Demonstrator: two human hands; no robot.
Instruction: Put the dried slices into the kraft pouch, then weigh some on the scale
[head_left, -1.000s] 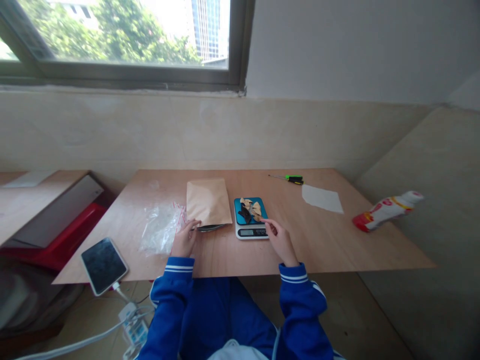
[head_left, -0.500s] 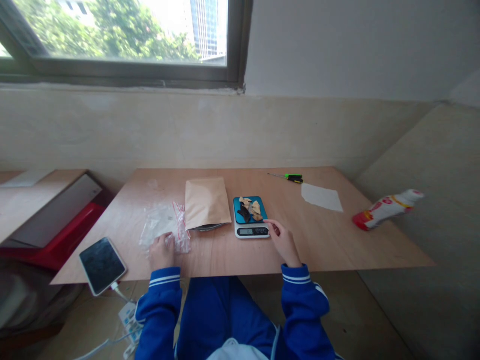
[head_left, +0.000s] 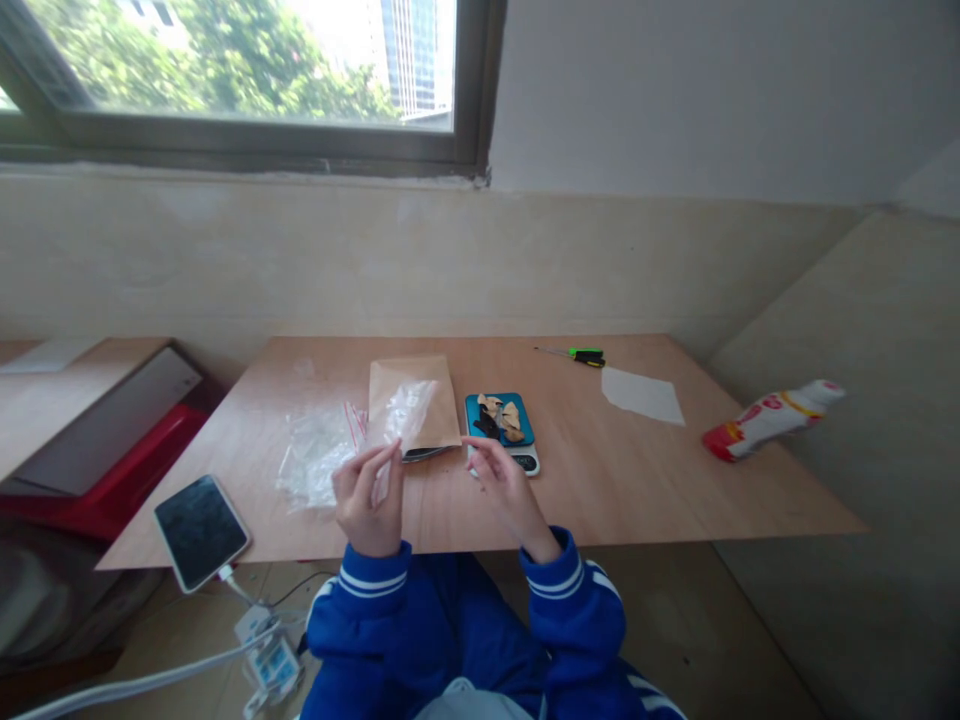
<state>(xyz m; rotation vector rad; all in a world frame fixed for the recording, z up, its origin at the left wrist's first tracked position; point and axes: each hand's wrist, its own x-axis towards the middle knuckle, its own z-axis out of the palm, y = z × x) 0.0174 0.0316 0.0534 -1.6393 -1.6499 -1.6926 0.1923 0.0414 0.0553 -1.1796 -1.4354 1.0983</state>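
My left hand (head_left: 366, 497) holds a small clear zip bag (head_left: 401, 418) up above the wooden table (head_left: 600, 480), in front of the brown paper envelope (head_left: 442, 390). My right hand (head_left: 501, 483) hovers open just in front of the small blue-topped kitchen scale (head_left: 501, 432), its fingers pointing toward the lifted bag. Several light and dark dried pieces (head_left: 499, 418) lie on the scale's platform. A pile of clear plastic bags with red zip strips (head_left: 319, 455) rests left of the envelope.
A phone (head_left: 200, 529) on a cable overhangs the table's front left corner. A green-handled screwdriver (head_left: 581, 355) and a white paper sheet (head_left: 643, 396) lie at the back right. A red-and-white bottle (head_left: 769, 418) lies on the ledge beside the table.
My left hand went from the envelope to the pile of bags, took one clear bag and lifted it. My right hand left the scale's front and moved left toward the bag.
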